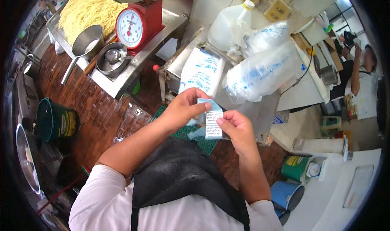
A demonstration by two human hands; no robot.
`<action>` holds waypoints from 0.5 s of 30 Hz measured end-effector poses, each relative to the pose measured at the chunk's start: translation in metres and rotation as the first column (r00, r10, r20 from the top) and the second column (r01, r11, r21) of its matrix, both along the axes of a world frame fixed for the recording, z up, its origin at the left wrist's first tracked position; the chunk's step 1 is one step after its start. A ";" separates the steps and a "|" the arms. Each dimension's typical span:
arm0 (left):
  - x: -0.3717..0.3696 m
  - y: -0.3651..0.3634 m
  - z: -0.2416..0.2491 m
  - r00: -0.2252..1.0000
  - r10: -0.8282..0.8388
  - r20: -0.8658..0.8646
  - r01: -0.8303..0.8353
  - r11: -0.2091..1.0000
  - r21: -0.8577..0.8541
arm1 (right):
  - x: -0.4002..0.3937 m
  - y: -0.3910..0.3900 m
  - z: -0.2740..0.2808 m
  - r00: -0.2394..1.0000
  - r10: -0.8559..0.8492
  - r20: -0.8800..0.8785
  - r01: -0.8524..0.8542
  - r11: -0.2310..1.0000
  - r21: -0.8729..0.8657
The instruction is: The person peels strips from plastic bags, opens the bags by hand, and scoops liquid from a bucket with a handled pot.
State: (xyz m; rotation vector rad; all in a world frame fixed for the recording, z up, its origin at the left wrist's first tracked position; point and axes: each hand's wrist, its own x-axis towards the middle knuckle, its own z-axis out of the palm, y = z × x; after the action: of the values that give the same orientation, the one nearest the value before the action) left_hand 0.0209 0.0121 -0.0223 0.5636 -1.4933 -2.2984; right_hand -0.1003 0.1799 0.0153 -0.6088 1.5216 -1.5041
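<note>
Both of my hands hold a strip of printed labels (212, 127) on pale blue backing in front of my apron. My left hand (189, 106) pinches its upper end between thumb and fingers. Lower down, my right hand (235, 127) grips the strip's right edge, thumb in front. The small print is too fine to read. Just beyond my hands, a stack of clear plastic bags with blue print (202, 70) lies on a metal table (245, 111). Pieces of pale blue backing hang or lie below the strip, partly hidden behind it.
A red dial scale (152, 23) stands at the upper left beside a heap of yellow noodles (87, 7), a saucepan (87, 42) and a bowl with a ladle (110, 62). Filled plastic bags (262, 74) and a jug (229, 26) sit ahead. Another person (357, 68) is far right.
</note>
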 end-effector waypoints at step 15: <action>0.022 0.009 -0.001 0.988 -0.127 0.091 0.090 0.938 0.334 | 0.018 -0.012 -0.001 0.886 0.018 -0.463 -0.009 1.000 0.020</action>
State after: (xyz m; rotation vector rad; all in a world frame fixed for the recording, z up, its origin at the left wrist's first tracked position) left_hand 0.0429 0.0216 -0.0236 0.7251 -1.2171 -2.6668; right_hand -0.0822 0.1683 0.0148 -1.0224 1.8801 -1.3923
